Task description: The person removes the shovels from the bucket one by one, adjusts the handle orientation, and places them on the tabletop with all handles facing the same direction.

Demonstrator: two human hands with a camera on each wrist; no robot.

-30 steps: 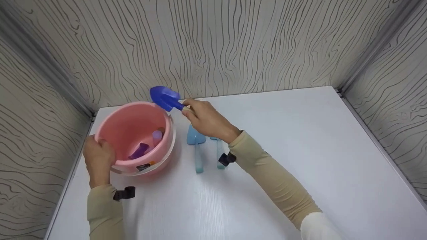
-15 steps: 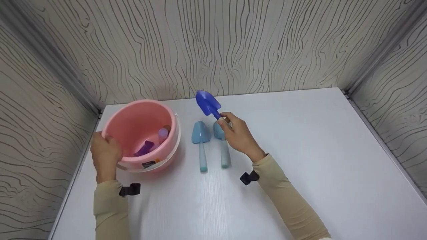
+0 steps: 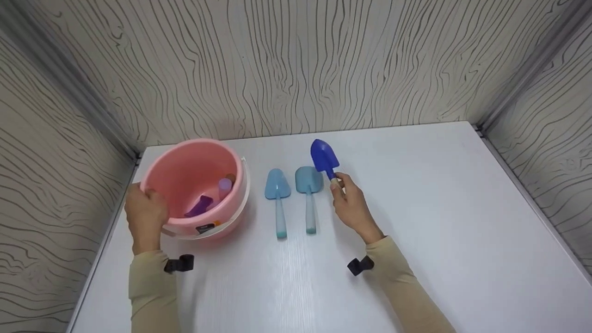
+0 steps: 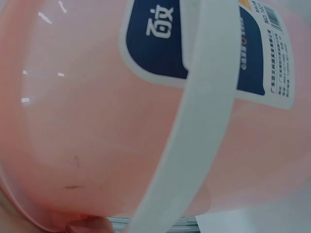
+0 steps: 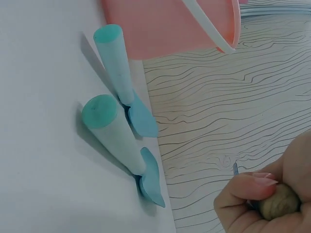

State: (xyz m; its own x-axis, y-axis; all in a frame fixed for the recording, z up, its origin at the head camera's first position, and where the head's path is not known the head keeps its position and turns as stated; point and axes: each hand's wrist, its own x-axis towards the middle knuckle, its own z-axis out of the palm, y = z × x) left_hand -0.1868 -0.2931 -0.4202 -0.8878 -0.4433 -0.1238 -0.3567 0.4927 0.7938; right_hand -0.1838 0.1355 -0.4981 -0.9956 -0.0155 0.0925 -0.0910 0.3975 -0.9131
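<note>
My left hand (image 3: 147, 215) grips the near-left rim of a pink bucket (image 3: 185, 166), which stands at the table's back left and tips a little toward me. Inside the bucket lie a purple piece (image 3: 200, 206), a lilac cylinder (image 3: 225, 187) and something brown. My right hand (image 3: 352, 206) holds a blue toy trowel (image 3: 323, 155) by its wooden handle, blade pointing away. In the right wrist view the handle's round end (image 5: 279, 201) shows in the curled fingers. Left of that hand, two light blue toy shovels lie side by side: a triangular one (image 3: 277, 185) and a squarer one (image 3: 309, 180).
A white handle (image 4: 189, 131) hangs down across the bucket's labelled side. The white table (image 3: 439, 208) is bounded by a wood-patterned wall (image 3: 296, 64) at the back, with more panels at both sides and grey metal posts in the corners.
My right hand has carried the blue trowel from beside the bucket's rim to the right and toward me, past the two light blue shovels. The left hand has kept its grip on the bucket.
</note>
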